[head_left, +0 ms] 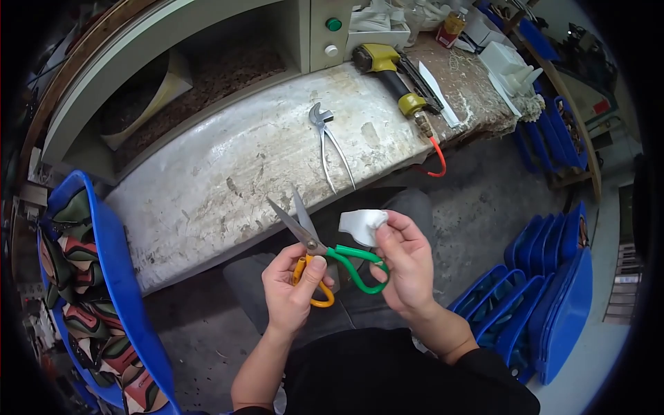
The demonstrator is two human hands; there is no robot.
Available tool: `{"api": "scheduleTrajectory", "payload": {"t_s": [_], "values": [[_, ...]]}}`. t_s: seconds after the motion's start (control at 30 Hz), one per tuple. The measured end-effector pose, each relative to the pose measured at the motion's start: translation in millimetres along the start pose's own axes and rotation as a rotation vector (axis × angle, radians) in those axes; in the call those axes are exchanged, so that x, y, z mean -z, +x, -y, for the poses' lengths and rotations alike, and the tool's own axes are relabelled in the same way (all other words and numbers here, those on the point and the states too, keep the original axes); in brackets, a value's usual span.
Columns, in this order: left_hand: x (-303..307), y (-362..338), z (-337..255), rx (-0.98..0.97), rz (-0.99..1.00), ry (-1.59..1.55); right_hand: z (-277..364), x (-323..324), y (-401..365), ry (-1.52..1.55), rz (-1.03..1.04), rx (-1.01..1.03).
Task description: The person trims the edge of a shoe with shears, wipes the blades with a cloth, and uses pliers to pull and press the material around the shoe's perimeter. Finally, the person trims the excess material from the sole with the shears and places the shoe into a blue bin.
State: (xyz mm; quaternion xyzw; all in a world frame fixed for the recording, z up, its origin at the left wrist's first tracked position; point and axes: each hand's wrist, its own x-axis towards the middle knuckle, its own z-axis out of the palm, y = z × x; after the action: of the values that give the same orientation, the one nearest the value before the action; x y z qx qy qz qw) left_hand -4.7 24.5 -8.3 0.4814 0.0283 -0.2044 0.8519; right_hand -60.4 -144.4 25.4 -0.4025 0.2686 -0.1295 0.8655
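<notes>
My left hand (294, 283) is closed round the orange handle of a pair of scissors (312, 245), whose blades stand apart and point up and to the left. My right hand (407, 263) pinches a small white piece (362, 225) between thumb and forefinger. Its lower fingers are curled at the end of the green scissor handle. Beyond my hands, metal pincers (325, 131) lie on the worn, whitish workbench (207, 200) with their handles towards me.
A yellow and black nail gun (394, 79) with a red hose lies at the bench's back right. At left stands a blue bin (117, 277) of shoe parts. More blue bins (564, 318) are at right. A grey machine housing (321, 41) rises behind the bench.
</notes>
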Motion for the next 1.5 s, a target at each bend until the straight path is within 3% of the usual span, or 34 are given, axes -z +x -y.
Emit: {"api": "scheduleTrajectory", "payload": {"t_s": [0.17,0.3,0.4,0.47,0.63,0.8,1.13,1.23,1.3,1.37,1.4,1.5], "values": [[11.5,-0.5,-26.9,0.061,0.063,0.379,7.0,13.1,-9.4,0.037,0.149,-0.015],[13.2,-10.5,-48.0,0.168,0.093,0.539,14.2,16.9,-7.3,-0.241,0.074,0.434],[14.2,-13.8,-49.7,0.220,0.127,0.560,17.4,-1.4,-9.3,-0.308,0.228,0.455],[13.6,-14.1,-50.4,0.247,0.152,0.581,14.8,-11.4,1.6,-0.882,0.514,0.789],[12.4,-18.0,-49.6,0.163,0.100,0.686,0.3,-22.5,11.5,-1.130,0.398,0.998],[19.7,-14.9,-42.4,0.097,0.077,0.747,-13.9,-26.3,26.0,-1.067,0.267,1.096],[24.4,-13.4,-40.3,0.087,0.077,0.811,-12.8,-23.2,26.7,-1.242,0.424,1.155],[25.7,-16.2,-40.7,0.154,0.072,0.763,8.7,-15.3,57.4,-1.222,0.350,1.068],[26.0,-13.9,-45.0,0.207,0.056,0.717,24.6,-13.2,62.4,-0.877,0.126,0.703],[25.0,-13.4,-46.3,0.213,0.047,0.699,26.0,-15.6,42.3,-0.594,0.174,0.442],[24.3,-12.4,-47.1,0.225,0.048,0.687,20.0,-13.3,33.2,-0.592,0.170,0.444],[22.4,-14.1,-44.4,0.262,0.049,0.665,-11.5,-12.7,6.6,-0.417,0.243,0.121]]}}
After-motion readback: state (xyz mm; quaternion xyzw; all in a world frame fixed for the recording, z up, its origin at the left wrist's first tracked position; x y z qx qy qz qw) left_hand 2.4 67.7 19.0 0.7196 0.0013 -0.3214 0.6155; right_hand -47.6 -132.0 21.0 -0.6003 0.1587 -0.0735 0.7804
